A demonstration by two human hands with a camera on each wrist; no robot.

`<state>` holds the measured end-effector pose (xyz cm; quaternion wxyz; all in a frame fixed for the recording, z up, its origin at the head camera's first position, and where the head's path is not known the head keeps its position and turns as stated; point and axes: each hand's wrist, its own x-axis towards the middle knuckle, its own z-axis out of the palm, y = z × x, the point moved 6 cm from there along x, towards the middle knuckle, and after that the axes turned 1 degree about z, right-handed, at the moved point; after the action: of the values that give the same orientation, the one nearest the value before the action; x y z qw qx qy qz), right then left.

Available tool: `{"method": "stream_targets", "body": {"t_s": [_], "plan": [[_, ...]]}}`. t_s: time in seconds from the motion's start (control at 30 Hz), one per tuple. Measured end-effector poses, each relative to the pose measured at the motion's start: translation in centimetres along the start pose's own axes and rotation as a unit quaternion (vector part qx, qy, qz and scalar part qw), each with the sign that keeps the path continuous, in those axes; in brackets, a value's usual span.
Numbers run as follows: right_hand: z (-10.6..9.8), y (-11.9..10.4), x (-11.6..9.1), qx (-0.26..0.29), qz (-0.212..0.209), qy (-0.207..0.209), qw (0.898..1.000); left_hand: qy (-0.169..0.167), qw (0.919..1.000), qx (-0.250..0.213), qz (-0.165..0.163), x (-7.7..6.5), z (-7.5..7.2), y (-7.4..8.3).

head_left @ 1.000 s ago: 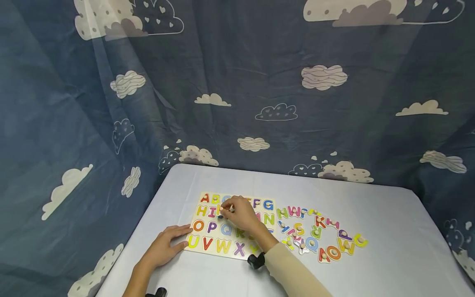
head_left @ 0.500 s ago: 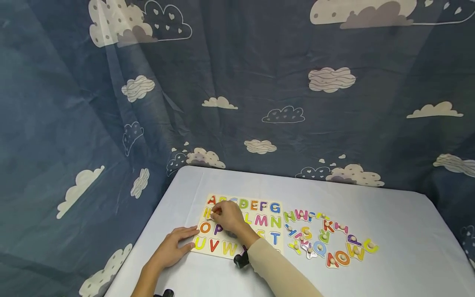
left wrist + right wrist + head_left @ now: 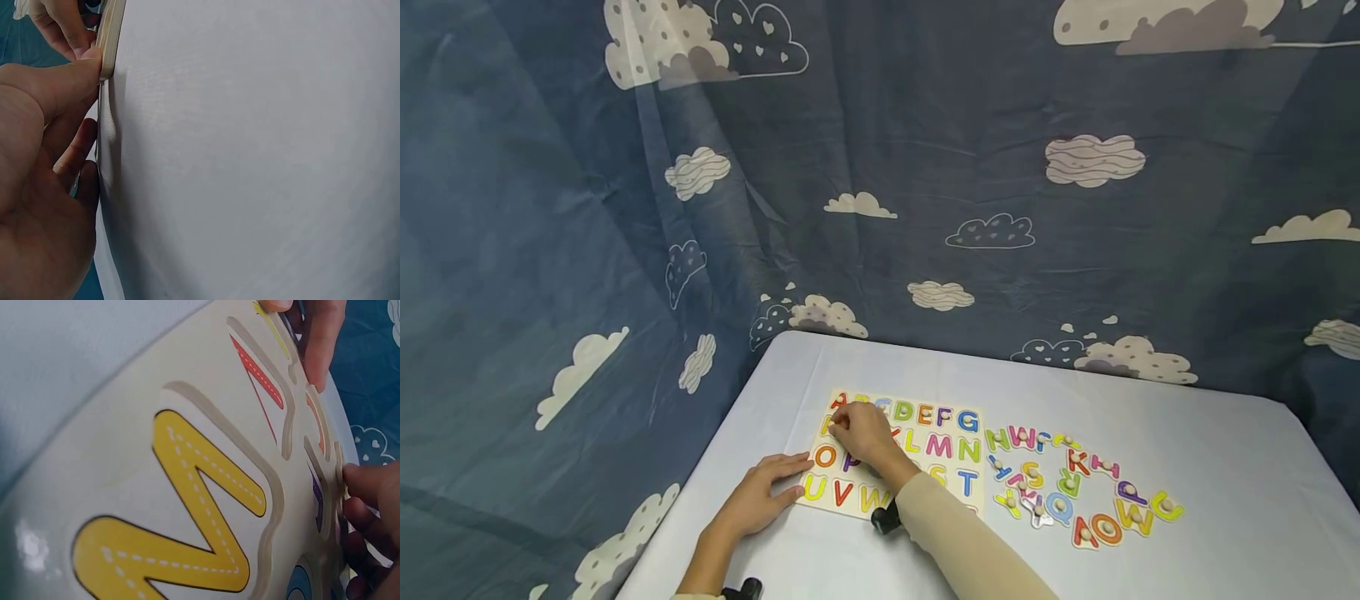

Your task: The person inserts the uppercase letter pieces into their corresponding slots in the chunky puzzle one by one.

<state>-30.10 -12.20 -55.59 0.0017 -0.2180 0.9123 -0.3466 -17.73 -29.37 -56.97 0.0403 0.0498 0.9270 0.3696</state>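
Note:
A wooden alphabet puzzle board (image 3: 829, 472) with coloured letter recesses lies on the white table. My left hand (image 3: 760, 496) rests at its near left corner, thumb and forefinger touching the edge; the left wrist view shows the fingertips right at the board's side (image 3: 111, 40). Over the second row's left end, my right hand (image 3: 865, 433) pinches a small letter piece between thumb and fingers. In the right wrist view that piece (image 3: 339, 472) shows only edge-on, beside the fingertips, so its letter is hidden. A large yellow W recess (image 3: 219, 550) fills that view's foreground.
Loose letter pieces with round knobs lie right of the board, among them an orange O (image 3: 1107, 529), a red A (image 3: 1084, 533) and a blue Q (image 3: 1059, 507). Behind the table hangs a dark blue cloth (image 3: 887, 125) with cloud prints.
My right hand has shifted left across the board's second row to its left end and lowered there with the piece. The left hand stays at the corner. The head view has turned slightly left.

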Motion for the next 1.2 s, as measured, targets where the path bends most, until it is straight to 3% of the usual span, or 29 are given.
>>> {"method": "stream_targets", "body": {"t_s": [0.2,0.5,0.93,1.2], "plan": [[0.1,-0.2,0.5,-0.020,0.007,-0.005,1.000,-0.003,0.9999,-0.014,0.003,0.0,-0.2,-0.2],[-2.2,1.3,-0.9,0.035,0.002,-0.006,0.999,-0.007,0.9999,-0.013,0.002,0.5,0.4,-0.3],[-10.8,4.6,-5.0,0.057,-0.009,0.044,0.997,-0.008,0.9992,-0.021,-0.032,-0.2,-0.4,-0.8],[-15.7,8.5,-8.5,0.022,0.044,0.078,0.996,-0.021,0.9993,-0.024,-0.020,0.0,-0.1,-0.4]]}}
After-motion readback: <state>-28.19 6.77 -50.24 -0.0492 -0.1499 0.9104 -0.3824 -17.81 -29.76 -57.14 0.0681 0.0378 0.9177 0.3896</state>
